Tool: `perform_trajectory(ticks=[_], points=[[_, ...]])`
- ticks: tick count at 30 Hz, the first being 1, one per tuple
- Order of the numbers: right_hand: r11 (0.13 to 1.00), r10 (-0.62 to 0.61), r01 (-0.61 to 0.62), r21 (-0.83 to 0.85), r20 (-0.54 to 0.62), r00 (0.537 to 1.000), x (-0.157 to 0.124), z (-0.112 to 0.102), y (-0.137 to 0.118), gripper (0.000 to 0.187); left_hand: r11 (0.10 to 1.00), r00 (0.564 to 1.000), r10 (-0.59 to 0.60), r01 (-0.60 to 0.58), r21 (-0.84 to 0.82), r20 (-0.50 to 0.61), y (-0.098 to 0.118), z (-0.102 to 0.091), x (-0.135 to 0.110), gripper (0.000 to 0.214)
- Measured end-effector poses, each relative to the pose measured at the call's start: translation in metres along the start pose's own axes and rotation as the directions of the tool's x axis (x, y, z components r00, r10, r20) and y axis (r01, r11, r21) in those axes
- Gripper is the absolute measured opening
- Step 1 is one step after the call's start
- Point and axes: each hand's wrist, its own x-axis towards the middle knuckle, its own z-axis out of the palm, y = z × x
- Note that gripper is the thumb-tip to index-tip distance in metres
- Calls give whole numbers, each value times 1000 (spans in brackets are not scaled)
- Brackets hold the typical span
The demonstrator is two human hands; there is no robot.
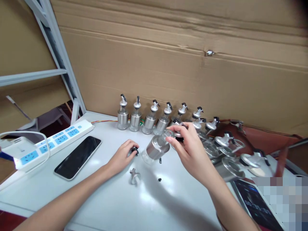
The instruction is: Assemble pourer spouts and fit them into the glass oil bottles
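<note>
My right hand [185,141] grips a glass bottle with a steel sleeve [157,147] by its bare neck, tilted above the white table [108,199]. Fingers curled, my left hand [125,152] rests on the tabletop around a small black part [135,150]. In front of it lies a silver pourer top [135,177], slightly blurred. A tiny black piece [159,180] sits to the right of that top. Below the held bottle is a small dark flat part [160,160].
Several capped bottles [136,118] line the cardboard wall [168,64], more crowd the right side [226,166]. A phone [78,157] and a power strip [55,144] lie left. A device showing a timer [258,205] is at the lower right.
</note>
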Motion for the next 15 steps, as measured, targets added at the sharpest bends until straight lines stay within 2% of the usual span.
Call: perform_trajectory(ticks=[6,11,15], points=[[1000,10,-11,-27,-37,999,4,14,16,23,999,997,12,-8,-46,77,4,0,-2,23],[998,34,-39,59,80,996,4,26,22,26,999,994,-24,28,-42,102,2,5,-6,38],[994,8,-18,105,94,996,6,29,24,24,999,994,-42,45,-21,100,2,10,-4,58]])
